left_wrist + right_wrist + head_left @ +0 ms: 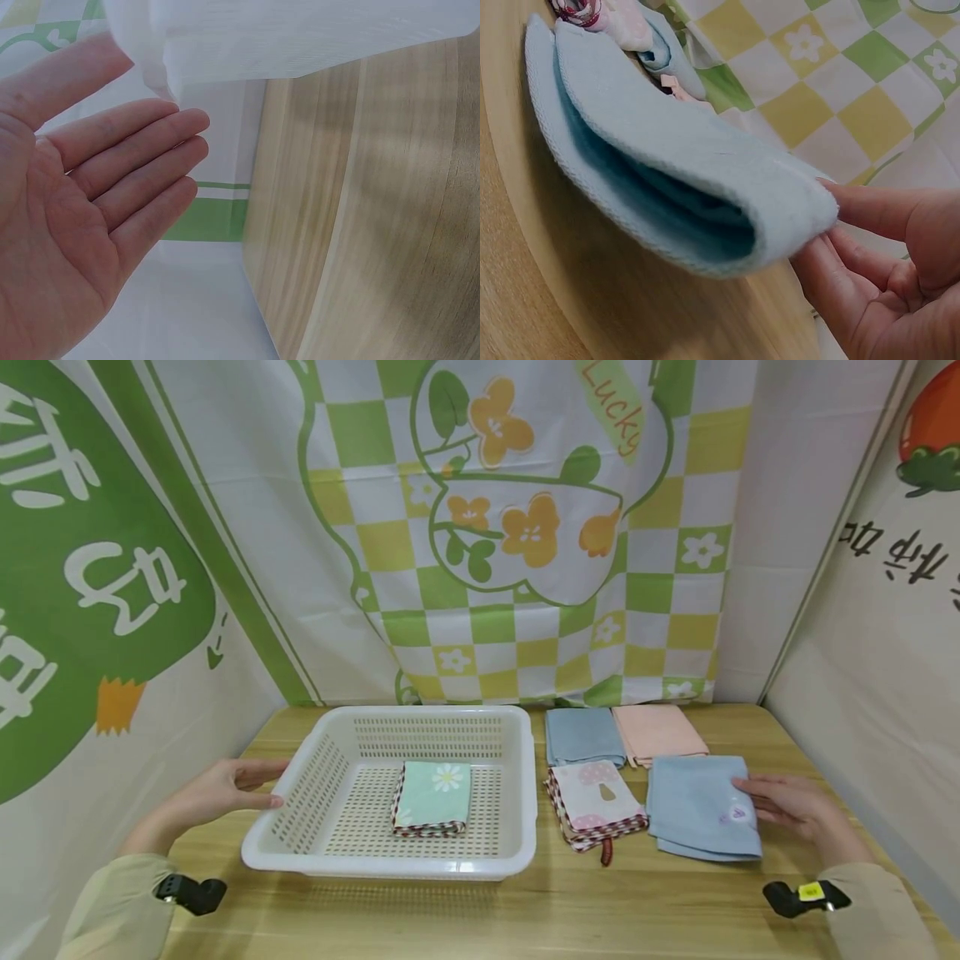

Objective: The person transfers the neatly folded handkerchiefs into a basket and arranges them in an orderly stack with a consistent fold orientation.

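My left hand [217, 789] is at the left rim of a white perforated plastic basket [517, 827]; its fingers extend straight, and thumb and index finger touch the rim in the left wrist view. Inside the basket lies a folded mint-green cloth [431, 797] with a white daisy and checked edging. On the right, my right hand [795, 802] pinches the edge of a folded light blue towel [697, 810] between thumb and fingers. The right wrist view shows the towel [675, 142] side-on, its folded layers slightly parted. A small pale emblem marks its lower right corner.
Beside the blue towel lies a folded pink-and-white cloth [600, 802] with checked edging. Behind are a folded grey-blue cloth [585, 737] and a folded peach cloth [660, 731]. Printed curtains [495, 643] enclose the wooden table [600, 910] at the back and sides.
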`<state>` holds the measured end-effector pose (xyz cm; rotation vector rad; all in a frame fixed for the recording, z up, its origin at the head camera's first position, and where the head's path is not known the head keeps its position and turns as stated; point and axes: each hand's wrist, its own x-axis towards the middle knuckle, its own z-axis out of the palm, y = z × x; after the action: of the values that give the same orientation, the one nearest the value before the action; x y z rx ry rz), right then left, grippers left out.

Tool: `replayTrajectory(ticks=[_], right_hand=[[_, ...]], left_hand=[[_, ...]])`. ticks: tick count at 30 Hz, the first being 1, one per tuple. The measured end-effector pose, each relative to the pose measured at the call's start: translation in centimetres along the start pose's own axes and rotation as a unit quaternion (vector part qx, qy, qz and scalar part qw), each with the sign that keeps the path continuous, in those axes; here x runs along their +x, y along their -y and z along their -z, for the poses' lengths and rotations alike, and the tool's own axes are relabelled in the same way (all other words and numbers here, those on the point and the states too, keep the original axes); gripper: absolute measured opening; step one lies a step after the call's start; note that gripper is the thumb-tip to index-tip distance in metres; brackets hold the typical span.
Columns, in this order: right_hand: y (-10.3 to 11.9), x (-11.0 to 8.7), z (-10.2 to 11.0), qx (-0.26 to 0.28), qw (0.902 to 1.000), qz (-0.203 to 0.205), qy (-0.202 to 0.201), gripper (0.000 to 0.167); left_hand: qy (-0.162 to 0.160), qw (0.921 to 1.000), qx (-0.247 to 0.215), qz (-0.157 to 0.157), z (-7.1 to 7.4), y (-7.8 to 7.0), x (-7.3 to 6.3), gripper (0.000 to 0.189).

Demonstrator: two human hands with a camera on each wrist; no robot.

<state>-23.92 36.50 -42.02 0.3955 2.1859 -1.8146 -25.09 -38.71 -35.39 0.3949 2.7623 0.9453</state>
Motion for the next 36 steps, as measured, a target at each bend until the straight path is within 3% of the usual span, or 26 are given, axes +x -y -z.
replayTrajectory(ticks=[5,11,20,36], right_hand=[[0.2,-0.2,-0.1,0.002,1.0,0.006,0.002,0.068],[0.4,-0.5,-0.2,-0.001,0.9997,0.021,0.008,0.04],[1.1,-0.7,-0.4,-0.032,0.9994,0.016,0.002,0.078],[2.0,-1.1,-0.6,-0.035,0.9992,0.02,-0.006,0.082]], left_hand=[[0.002,1.0,-0.002,-0.004,0.0,0.0,0.0,0.07],[0.003,1.0,-0.002,-0.004,-0.1,0.1,0.0,0.07],[0.004,1.0,-0.004,-0.007,0.0,0.0,0.0,0.069],[0.001,0.9999,0.004,-0.011,0.0,0.4,0.1,0.07]])
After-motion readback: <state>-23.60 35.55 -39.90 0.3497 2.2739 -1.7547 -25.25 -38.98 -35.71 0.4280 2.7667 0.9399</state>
